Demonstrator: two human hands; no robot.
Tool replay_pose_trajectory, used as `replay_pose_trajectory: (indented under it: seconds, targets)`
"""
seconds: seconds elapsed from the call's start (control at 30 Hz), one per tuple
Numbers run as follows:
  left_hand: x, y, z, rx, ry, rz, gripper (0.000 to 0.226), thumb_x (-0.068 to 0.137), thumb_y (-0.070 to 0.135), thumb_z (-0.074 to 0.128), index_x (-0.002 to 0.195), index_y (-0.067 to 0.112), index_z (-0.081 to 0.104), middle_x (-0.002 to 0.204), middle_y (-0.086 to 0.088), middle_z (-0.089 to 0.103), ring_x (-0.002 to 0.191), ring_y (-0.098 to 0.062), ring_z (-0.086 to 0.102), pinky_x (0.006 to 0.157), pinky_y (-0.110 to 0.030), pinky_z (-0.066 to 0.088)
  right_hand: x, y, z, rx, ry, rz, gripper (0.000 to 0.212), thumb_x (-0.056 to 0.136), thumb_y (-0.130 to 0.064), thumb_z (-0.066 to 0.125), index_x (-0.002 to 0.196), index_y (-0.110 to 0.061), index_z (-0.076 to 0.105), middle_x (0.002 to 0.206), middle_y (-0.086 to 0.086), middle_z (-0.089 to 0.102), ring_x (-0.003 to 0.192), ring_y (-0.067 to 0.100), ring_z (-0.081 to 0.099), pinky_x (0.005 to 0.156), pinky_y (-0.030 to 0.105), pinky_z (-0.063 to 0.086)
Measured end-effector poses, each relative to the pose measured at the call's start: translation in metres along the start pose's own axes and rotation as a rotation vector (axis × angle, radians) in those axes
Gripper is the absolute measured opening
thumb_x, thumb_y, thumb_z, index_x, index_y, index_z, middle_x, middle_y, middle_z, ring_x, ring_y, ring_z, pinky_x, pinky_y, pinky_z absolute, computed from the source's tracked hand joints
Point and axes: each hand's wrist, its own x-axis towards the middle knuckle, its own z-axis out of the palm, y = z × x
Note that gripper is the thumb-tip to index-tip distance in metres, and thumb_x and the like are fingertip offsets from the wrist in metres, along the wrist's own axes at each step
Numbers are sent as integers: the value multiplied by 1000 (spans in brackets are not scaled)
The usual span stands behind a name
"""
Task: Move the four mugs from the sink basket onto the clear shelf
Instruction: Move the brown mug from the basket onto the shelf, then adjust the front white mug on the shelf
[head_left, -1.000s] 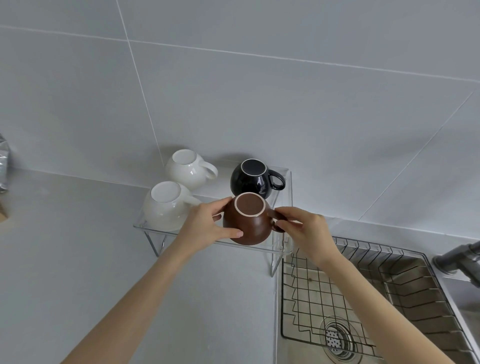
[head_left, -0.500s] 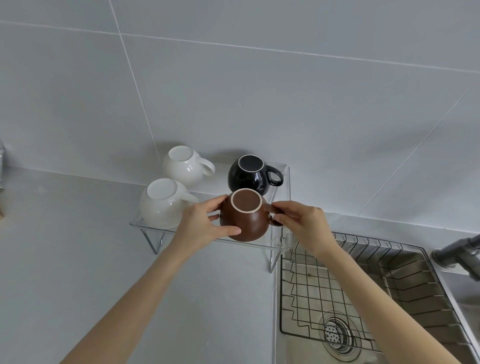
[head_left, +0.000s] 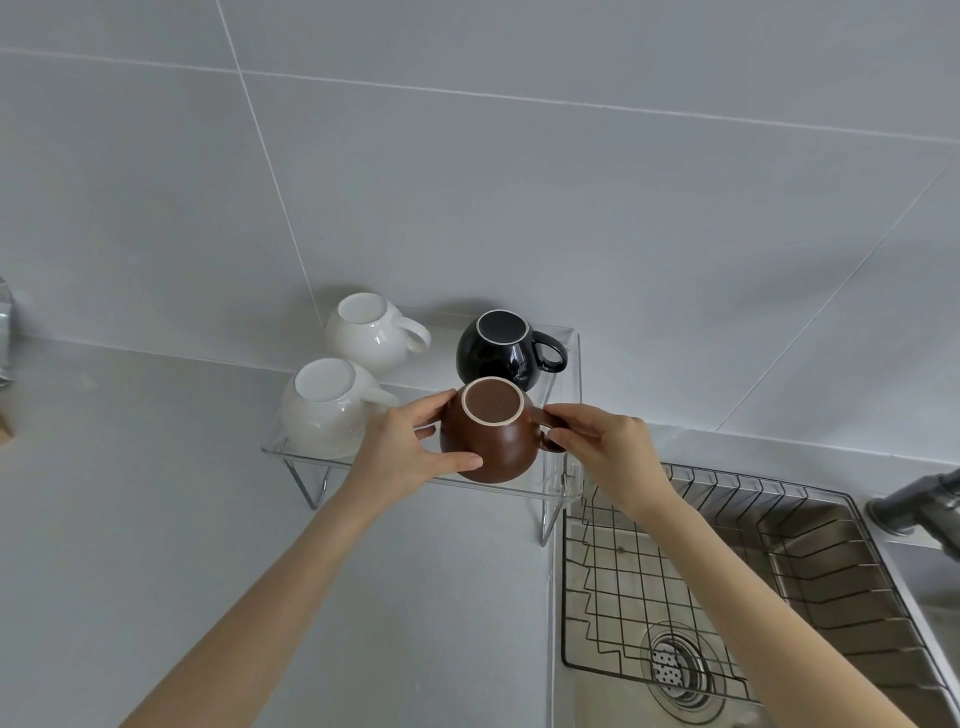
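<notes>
Head view: left hand (head_left: 402, 452) and right hand (head_left: 605, 449) both clamped on brown mug (head_left: 491, 439)

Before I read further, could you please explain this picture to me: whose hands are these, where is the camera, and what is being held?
There is no machine here. A person wears one camera on the head, looking forward and down at their two bare hands. The left hand cups the side of a brown mug, and the right hand pinches its handle; this double grip holds the mug upside down at the front right of a clear shelf. I cannot tell whether it rests there yet. Two white mugs and a black mug stand upside down on the shelf. To the right, the wire sink basket holds no mugs.
</notes>
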Motion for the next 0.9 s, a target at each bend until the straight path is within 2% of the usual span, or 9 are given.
replay_pose_trajectory:
  seconds: [0.17,0.3,0.4,0.47,0.6,0.67,0.73,0.8,0.9]
  targets:
    - [-1,2,-1,20,-10,12,81,53,17,86,127,18,52,123,-2,63,109,-7,59,92,-12,44,0,-2,-2,-31,-17,24,21,82,-1,60,100,-9,67,86,-1,72,73,-8,67,75,3,47]
    - [-7,10,-11,72,-43,14,85,54,27,85,129,23,47,129,-3,59,116,-13,55,102,-30,44,6,-18,-4,-68,-21,59,34,80,-17,65,114,-16,60,103,-7,64,99,9,60,93,18,45]
    - [-16,18,-36,67,120,58,69,58,19,83,122,21,55,119,4,61,107,-13,58,92,-10,42,8,-51,8,11,53,-27,31,83,-15,62,114,-18,61,103,-9,63,98,8,59,89,7,44]
    - [-21,20,-58,114,278,102,64,59,16,83,117,22,57,117,14,56,105,-10,55,86,0,37,9,-74,28,46,17,-75,27,84,-12,59,111,-17,63,101,-7,66,96,7,62,88,11,45]
    - [-20,-2,-91,254,390,24,84,52,20,86,126,16,47,137,1,46,124,-16,44,105,-26,32,18,-95,84,-14,-106,-121,32,87,-13,56,119,-11,56,115,11,65,105,22,60,96,32,47]
    - [-19,-12,-97,268,364,-61,91,52,20,87,130,13,42,141,-5,43,128,-25,42,108,-37,34,24,-94,110,-95,-141,-101,37,88,-12,52,125,-8,49,123,16,60,112,28,55,99,33,42]
    - [-20,-18,-97,266,330,-100,90,53,17,87,130,11,42,135,-5,49,121,-27,47,104,-37,37,30,-90,128,-169,-145,-51,36,89,-8,47,125,-4,45,124,19,57,114,32,51,94,34,39]
    - [-20,-22,-96,231,306,-109,83,52,15,87,125,13,48,116,2,55,109,-24,53,93,-31,40,35,-85,138,-257,-129,-10,30,89,-4,44,119,-1,46,118,20,57,108,34,52,87,35,40]
    - [-18,-28,-98,181,303,-116,85,43,27,85,121,20,52,106,6,56,106,-26,56,92,-32,44,38,-77,145,-342,-86,-16,24,84,5,45,106,-1,52,104,21,63,95,37,57,79,39,44]
